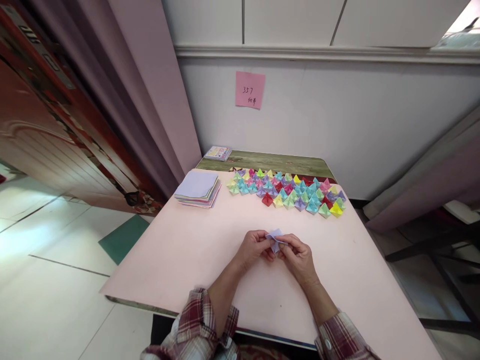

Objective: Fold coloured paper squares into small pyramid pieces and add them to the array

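Note:
A small piece of folded lavender origami paper (275,234) is held just above the middle of the table, between both hands. My left hand (257,247) pinches its left side with thumb and fingers. On the right side, my right hand (299,257) grips the paper the same way, index finger lying along the top fold. Parts of the paper are covered by the fingertips. Beyond the hands stand rows of finished-looking folded paper pieces (300,203) in many colours. To the left lies a stack of square coloured paper (198,186), lavender sheet on top.
The pink-covered table (180,255) has a green strip along its back, with a paper pack (218,153) at the far left corner. A pink note (250,90) is stuck on the wall. A dark metal frame (442,270) stands right of the table.

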{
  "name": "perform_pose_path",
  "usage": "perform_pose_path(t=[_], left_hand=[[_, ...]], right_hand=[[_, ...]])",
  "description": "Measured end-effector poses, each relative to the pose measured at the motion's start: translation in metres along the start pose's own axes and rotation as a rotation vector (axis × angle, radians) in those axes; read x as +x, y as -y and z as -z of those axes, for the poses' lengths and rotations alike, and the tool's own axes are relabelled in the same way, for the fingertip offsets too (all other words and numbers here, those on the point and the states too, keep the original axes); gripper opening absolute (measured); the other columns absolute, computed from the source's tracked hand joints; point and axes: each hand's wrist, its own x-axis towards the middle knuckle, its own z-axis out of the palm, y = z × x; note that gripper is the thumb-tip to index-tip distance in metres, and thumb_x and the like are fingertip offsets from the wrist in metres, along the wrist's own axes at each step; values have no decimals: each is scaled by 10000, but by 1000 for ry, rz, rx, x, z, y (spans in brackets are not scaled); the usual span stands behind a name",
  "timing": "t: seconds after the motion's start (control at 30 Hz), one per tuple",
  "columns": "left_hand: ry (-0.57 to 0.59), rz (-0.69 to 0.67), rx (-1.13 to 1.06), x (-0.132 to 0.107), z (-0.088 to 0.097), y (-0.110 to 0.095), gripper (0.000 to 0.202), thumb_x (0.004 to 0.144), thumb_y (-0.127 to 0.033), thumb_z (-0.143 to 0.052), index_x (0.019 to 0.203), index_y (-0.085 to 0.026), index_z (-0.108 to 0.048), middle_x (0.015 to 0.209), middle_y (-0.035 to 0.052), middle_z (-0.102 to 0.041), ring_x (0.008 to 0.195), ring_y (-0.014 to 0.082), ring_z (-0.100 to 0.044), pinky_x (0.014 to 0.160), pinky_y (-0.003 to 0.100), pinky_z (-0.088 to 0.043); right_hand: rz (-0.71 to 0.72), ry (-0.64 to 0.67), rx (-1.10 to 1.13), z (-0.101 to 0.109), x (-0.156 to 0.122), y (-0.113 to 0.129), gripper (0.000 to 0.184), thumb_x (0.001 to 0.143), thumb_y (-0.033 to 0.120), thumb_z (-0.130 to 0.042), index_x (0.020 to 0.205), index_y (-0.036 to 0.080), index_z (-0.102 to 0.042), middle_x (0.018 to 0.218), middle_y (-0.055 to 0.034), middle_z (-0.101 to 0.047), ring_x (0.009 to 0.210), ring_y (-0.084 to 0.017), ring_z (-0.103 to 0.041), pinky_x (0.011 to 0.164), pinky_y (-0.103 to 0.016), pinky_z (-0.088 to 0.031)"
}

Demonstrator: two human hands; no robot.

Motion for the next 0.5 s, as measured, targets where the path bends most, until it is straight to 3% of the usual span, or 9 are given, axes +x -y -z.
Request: perform_pose_path(t=[0.2, 0.5], left_hand=[[41, 15, 16, -1, 2, 1, 315, 738, -391, -731, 811, -93, -659, 633, 76, -691, 499, 152, -635, 503, 259, -535], [108, 95, -104, -3, 4, -5, 301, 779, -365, -654, 848, -74, -689, 716, 126, -721, 612, 202, -698, 580, 299, -573]], right_hand=[[-29, -11, -39, -2, 1, 4, 188, 845, 289, -649, 1007, 242, -733, 852, -20, -599, 541, -94, -538, 489, -238, -455], [-58, -22, 18, 2, 0, -4, 167, 823, 256, -638, 940, 252, -758, 889, -19, -587, 538, -87, -543, 495, -242, -484]])
